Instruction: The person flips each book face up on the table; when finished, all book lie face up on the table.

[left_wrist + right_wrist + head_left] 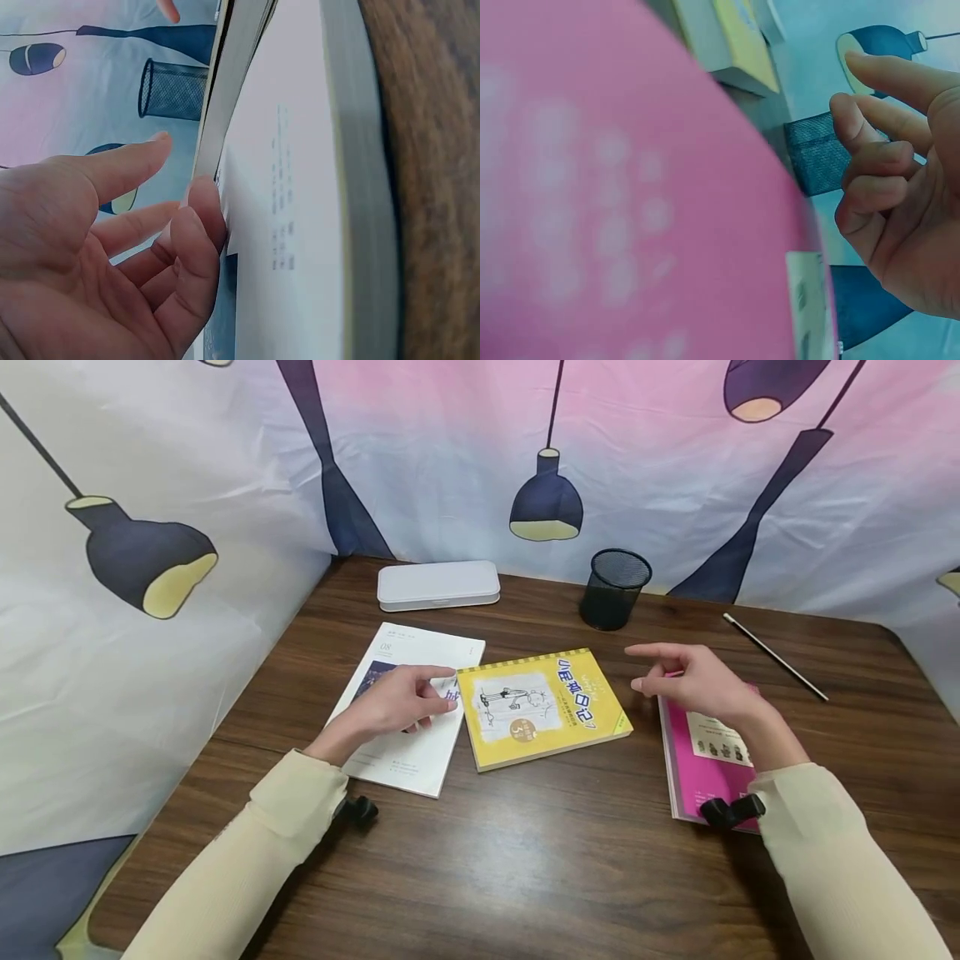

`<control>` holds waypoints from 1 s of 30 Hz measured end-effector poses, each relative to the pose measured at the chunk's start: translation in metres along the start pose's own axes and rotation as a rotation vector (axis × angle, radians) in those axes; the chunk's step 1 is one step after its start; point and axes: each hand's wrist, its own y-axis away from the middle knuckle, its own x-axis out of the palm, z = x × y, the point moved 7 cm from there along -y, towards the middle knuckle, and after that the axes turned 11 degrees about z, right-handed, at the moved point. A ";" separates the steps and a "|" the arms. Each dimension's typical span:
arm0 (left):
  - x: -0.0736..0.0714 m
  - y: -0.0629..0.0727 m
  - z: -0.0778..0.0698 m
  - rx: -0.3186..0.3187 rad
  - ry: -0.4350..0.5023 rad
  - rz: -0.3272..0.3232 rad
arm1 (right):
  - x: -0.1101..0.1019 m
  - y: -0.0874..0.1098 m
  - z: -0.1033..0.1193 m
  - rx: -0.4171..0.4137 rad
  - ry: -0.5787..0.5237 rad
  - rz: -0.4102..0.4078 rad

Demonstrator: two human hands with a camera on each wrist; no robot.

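My left hand is over the white book, its index finger extended to the left edge of the yellow comic-style book. Nothing is gripped in it; in the left wrist view its other fingers curl loosely close above the white cover. The yellow book lies at a slant, its left corner overlapping the white book. Over the top of the pink book, my right hand points its index finger leftward, thumb apart and the other fingers loosely bent around nothing. The hand and sleeve hide part of the pink cover.
A white pencil case lies at the back left of the wooden table. Behind the yellow book stands a black mesh pen holder. A thin pen-like stick lies at the right. Printed cloth hangs behind the table.
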 end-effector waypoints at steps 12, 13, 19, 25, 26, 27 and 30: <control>-0.007 -0.017 -0.007 -0.016 -0.081 -0.009 | 0.025 0.016 -0.015 0.029 -0.013 0.071; -0.006 -0.019 -0.007 -0.017 -0.080 -0.011 | 0.026 0.016 -0.015 0.024 -0.006 0.073; -0.008 -0.024 -0.003 -0.009 -0.069 -0.017 | 0.031 0.017 -0.022 0.069 0.007 0.048; -0.009 -0.029 -0.003 -0.005 -0.088 -0.001 | 0.036 0.018 -0.018 0.088 0.010 0.021; -0.010 -0.030 -0.003 -0.005 -0.096 0.000 | 0.037 0.018 -0.017 0.084 0.018 0.018; -0.010 -0.031 -0.003 -0.006 -0.102 -0.001 | 0.037 0.018 -0.016 0.082 0.024 0.013; -0.012 -0.035 -0.002 -0.005 -0.114 0.001 | 0.038 0.018 -0.014 0.078 0.033 0.001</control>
